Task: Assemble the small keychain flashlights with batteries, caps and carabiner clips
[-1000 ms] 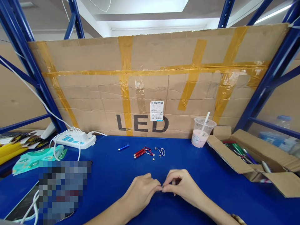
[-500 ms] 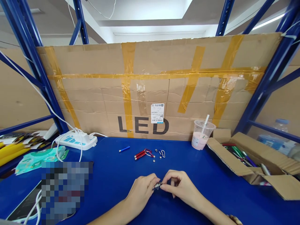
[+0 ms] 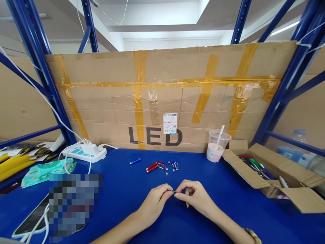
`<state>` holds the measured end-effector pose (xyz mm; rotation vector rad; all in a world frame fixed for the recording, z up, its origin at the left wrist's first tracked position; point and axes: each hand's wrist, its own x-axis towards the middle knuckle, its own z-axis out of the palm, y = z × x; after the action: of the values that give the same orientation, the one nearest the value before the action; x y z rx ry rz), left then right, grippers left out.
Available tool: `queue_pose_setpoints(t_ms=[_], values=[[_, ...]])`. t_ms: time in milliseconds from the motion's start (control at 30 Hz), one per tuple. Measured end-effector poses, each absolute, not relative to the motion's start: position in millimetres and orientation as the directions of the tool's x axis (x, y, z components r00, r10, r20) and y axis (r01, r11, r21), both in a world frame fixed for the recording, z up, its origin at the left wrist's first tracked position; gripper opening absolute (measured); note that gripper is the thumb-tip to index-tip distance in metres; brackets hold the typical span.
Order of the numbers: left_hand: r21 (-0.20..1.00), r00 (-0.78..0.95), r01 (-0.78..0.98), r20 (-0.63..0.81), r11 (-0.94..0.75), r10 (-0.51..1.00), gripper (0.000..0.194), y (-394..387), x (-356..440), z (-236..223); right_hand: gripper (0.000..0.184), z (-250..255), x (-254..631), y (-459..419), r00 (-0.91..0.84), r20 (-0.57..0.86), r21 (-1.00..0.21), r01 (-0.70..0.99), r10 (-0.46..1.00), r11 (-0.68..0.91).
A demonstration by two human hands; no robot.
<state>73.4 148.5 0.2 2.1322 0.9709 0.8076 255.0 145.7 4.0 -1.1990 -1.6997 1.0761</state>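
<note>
Between the fingertips of both hands is a small dark metallic part [image 3: 174,192], mostly hidden by the fingers. My left hand [image 3: 155,204] pinches it from the left, and my right hand [image 3: 197,197] pinches its right end with thumb and forefinger. Beyond them on the blue table lie red metal tubes [image 3: 152,167] with a red carabiner [image 3: 160,165]. A blue tube [image 3: 135,161] lies farther left. Right of the red tubes are a blue-silver carabiner [image 3: 175,165] and several tiny silver pieces, one of them a round silver piece [image 3: 167,173].
A cup of pink drink [image 3: 215,151] with a straw stands at the back right, beside an open cardboard box [image 3: 256,181] of pens. On the left are a power strip [image 3: 98,155], a teal packet [image 3: 43,171], a phone [image 3: 33,217] and white cables. A cardboard panel [image 3: 114,115] closes the back.
Both hands have risen slightly in view and their fingertips have drawn closer together. Less of the dark metallic part shows between them. The view has shifted a little; the things on the table stay put.
</note>
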Motion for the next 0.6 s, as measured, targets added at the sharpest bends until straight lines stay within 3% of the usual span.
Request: queue_pose_setpoints(t_ms=[367, 600], values=[[0.613, 0.587, 0.477, 0.311, -0.630, 0.747, 0.022, 144.9, 73.5, 0.2, 0.026, -0.9, 264.5, 151.6, -0.323, 0.142, -0.938, 0.260, 0.936, 0.232], [0.607, 0.593, 0.478, 0.311, -0.635, 0.743, 0.019, 147.3, 72.4, -0.4, 0.028, -4.8, 264.8, 150.9, -0.326, 0.140, -0.923, 0.299, 0.935, 0.242]])
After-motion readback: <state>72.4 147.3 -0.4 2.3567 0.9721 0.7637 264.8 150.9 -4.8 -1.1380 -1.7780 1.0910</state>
